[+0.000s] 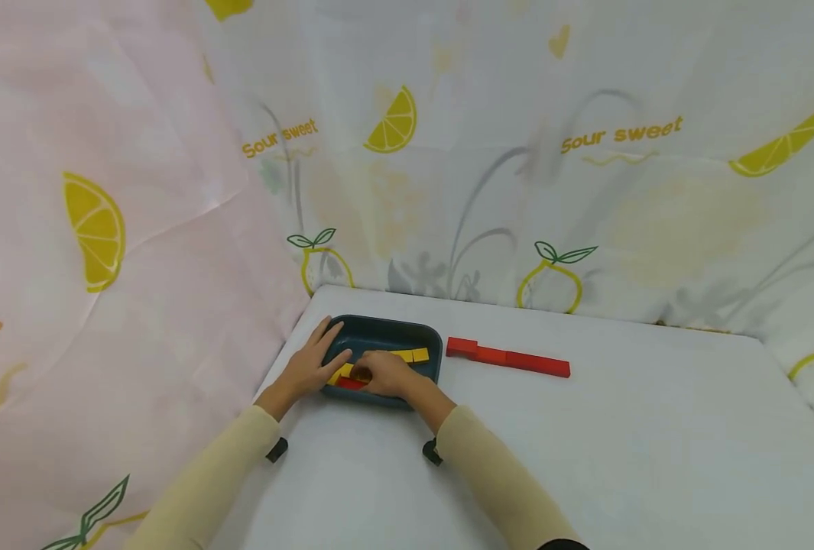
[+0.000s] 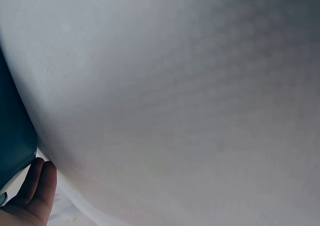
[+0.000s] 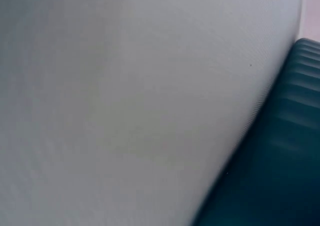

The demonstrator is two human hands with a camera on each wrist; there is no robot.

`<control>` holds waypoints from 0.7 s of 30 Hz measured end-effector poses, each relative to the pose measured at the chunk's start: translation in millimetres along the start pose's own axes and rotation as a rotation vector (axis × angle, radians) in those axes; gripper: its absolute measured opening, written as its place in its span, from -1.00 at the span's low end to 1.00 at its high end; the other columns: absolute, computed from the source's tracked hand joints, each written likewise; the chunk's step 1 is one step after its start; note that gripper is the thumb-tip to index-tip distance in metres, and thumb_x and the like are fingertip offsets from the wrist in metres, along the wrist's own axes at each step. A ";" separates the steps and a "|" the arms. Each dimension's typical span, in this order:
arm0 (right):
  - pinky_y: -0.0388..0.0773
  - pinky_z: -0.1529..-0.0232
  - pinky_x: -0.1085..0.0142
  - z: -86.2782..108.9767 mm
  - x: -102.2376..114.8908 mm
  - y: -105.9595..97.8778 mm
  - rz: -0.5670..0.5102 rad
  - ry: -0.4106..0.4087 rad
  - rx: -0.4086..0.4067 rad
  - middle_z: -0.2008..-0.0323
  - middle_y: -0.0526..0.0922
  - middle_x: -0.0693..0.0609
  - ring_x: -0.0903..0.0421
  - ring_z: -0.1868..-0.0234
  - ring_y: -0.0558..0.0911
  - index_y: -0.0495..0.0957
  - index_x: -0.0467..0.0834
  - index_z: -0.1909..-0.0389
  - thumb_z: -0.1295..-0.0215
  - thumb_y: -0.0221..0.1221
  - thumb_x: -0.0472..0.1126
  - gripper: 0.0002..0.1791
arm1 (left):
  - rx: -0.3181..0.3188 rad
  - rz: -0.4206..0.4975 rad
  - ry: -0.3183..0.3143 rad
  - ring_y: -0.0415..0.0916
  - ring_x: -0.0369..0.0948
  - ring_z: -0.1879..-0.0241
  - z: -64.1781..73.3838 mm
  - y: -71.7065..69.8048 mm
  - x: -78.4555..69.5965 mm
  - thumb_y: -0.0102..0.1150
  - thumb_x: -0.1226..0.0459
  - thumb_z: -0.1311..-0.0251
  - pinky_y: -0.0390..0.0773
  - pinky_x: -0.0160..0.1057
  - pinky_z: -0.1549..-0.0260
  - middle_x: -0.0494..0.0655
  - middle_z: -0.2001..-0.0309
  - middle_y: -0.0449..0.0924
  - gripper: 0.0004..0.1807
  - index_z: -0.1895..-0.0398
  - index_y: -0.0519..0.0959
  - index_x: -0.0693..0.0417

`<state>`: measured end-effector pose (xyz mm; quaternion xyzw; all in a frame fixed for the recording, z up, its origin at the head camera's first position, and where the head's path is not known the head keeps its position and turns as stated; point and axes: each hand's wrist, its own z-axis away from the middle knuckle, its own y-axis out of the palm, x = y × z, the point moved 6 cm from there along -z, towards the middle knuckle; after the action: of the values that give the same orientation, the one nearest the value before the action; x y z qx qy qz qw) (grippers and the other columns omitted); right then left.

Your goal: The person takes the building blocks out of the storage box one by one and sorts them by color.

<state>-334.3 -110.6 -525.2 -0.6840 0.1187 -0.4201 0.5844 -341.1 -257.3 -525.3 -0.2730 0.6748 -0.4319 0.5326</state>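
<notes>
A dark teal tray (image 1: 386,322) lies at the table's left side, holding yellow blocks (image 1: 410,356) and a red block (image 1: 351,383). My left hand (image 1: 308,365) rests at its left rim with the fingers extended; in the left wrist view, fingers (image 2: 42,191) meet the tray's outer wall (image 2: 15,131). My right hand (image 1: 389,374) reaches down into the tray, fingers and thumb bent over the red and yellow blocks. Whether they pinch one is hidden. Only the tray's ribbed outside (image 3: 280,151) shows in the right wrist view, not the hand.
Right of the tray, several red blocks (image 1: 510,357) form a row on the white table (image 1: 585,451), its left end thicker. Lemon-printed cloth (image 1: 475,153) hangs behind the table and along its left side.
</notes>
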 end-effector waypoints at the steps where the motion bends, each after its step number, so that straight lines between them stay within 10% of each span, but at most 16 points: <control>1: 0.55 0.00 0.41 0.7 -0.2 1.0 0.009 -0.002 0.004 0.11 0.68 0.12 0.22 0.15 0.58 0.68 -0.05 -0.03 -0.22 0.37 -0.10 -0.65 | -0.001 0.003 -0.004 0.19 0.26 -0.42 0.9 1.1 -0.6 -0.14 -0.21 -0.41 0.23 0.42 -0.25 0.10 -0.61 -0.22 -0.18 -0.59 -0.01 -0.08; 21: 0.55 -0.06 0.30 -4.2 -7.1 3.5 0.166 0.040 -0.039 0.10 0.73 0.15 0.18 0.08 0.62 0.69 0.01 -0.01 -0.18 0.40 -0.03 -0.63 | -0.018 0.022 -0.013 0.13 0.21 -0.45 -1.0 3.3 0.2 -0.15 -0.22 -0.41 0.22 0.39 -0.28 0.06 -0.61 -0.21 -0.21 -0.58 0.02 -0.11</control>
<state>-340.5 -110.0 -531.6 -0.6745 0.1947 -0.3814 0.6014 -341.9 -255.6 -528.2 -0.2732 0.6780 -0.4182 0.5393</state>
